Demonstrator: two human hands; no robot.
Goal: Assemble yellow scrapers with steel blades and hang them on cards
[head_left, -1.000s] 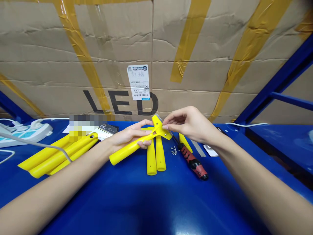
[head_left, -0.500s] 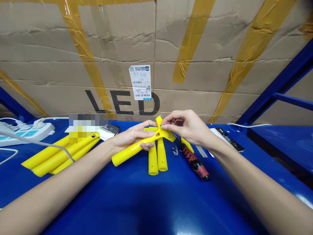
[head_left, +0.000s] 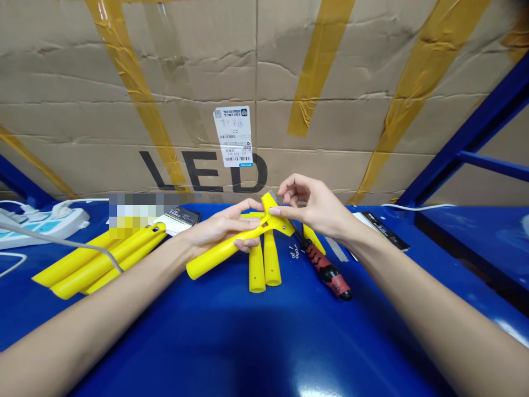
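Note:
A yellow plastic scraper (head_left: 223, 252) with a round handle and forked head lies across my left hand (head_left: 227, 226), whose fingers are wrapped around its neck. A thin metal blade (head_left: 273, 196) shows along the head's upper edge. My right hand (head_left: 309, 204) has its thumb on the scraper's head and its curled fingertips by the blade. A screw sits in the head's lower right part. Beneath the hands lie more yellow scrapers (head_left: 257, 270), handles toward me. To their right are several small screws and nuts (head_left: 294, 252) and a red-and-black screwdriver (head_left: 328, 273).
More yellow handles (head_left: 103, 259) lie at left near a white power strip (head_left: 49, 223) and its cables. Printed cards (head_left: 182, 219) and a loose metal blade (head_left: 336, 249) rest on the blue table (head_left: 231, 353). A large cardboard box (head_left: 198, 71) stands behind.
My right index finger has lifted and spread away from the thumb, exposing more of the scraper's head and blade. My left hand keeps its hold. The view has shifted slightly.

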